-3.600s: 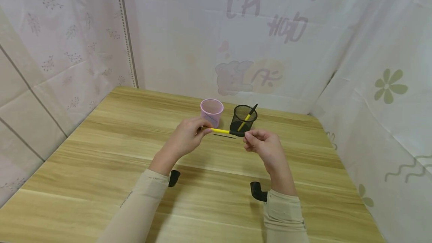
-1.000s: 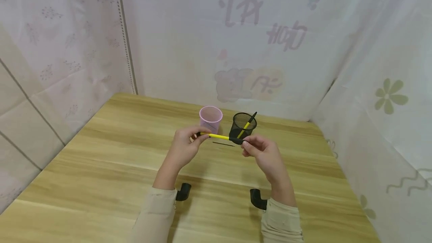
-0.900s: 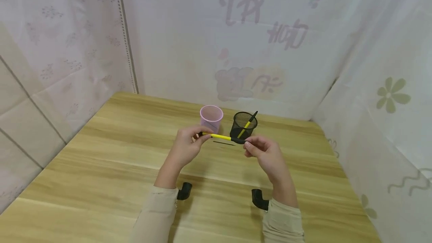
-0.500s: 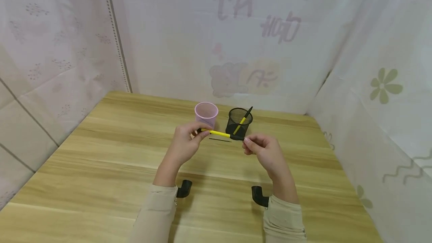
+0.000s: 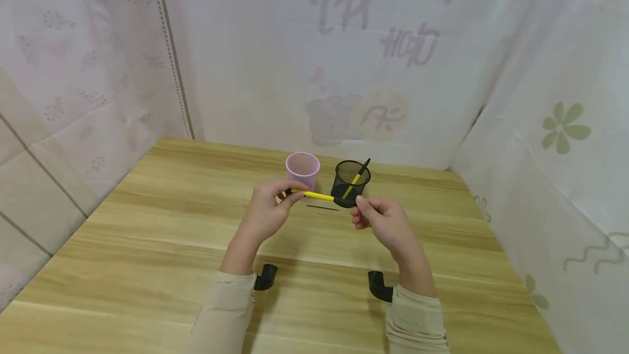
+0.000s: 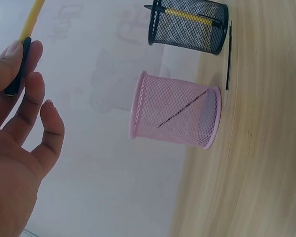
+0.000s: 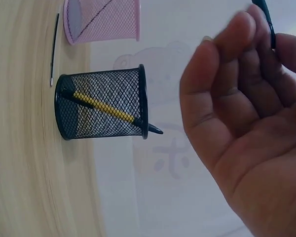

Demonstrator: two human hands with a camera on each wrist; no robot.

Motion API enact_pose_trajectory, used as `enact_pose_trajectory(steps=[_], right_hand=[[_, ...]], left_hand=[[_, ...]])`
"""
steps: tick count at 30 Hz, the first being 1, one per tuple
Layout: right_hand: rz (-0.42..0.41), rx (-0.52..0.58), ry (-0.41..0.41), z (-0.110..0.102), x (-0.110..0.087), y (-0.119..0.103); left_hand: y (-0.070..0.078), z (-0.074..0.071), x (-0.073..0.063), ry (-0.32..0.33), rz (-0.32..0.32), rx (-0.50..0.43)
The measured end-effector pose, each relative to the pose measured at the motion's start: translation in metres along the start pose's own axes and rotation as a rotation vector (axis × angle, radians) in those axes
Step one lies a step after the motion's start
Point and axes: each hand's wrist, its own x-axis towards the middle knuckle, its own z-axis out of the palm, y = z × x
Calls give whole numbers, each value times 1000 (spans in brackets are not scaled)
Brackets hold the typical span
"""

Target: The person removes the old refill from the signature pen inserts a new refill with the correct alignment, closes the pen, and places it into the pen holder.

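Both hands hold a yellow pen with black ends [image 5: 318, 196] level above the table, in front of two mesh cups. My left hand [image 5: 265, 209] pinches one black end between thumb and index finger; the other fingers curl loosely in the left wrist view. At the opposite end, my right hand [image 5: 388, 225] pinches the black tip section with thumb and fingertips. Behind the pen stand a pink mesh cup [image 6: 175, 109] with a thin dark stick inside and a black mesh cup [image 7: 102, 104] with another yellow and black pen [image 7: 106, 108] leaning in it.
A thin dark pen refill [image 5: 322, 208] lies on the wooden table [image 5: 162, 255] in front of the cups. Printed curtains [image 5: 245, 70] enclose the table at the back and sides. Black elbow-shaped pieces [image 5: 378, 287] stick out from both sleeves.
The left wrist has turned slightly since the oldest frame, showing more of its black elbow piece. Right thumb and fingers have shifted a little on the pen's tip. Both hands keep their hold.
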Motion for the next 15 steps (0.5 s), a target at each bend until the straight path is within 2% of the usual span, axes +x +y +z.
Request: enact_pose_trajectory(steps=[6,10,15], right_hand=[[-32,-52,5,-5,-2,-2],[-73,-24,43,-7,-3,-5],[-87,-1,83,-5,-4,-10]], left_hand=[[3,1,3,12,12,5],[4,1,6,19,25,2],[6,0,6,18,35,3]])
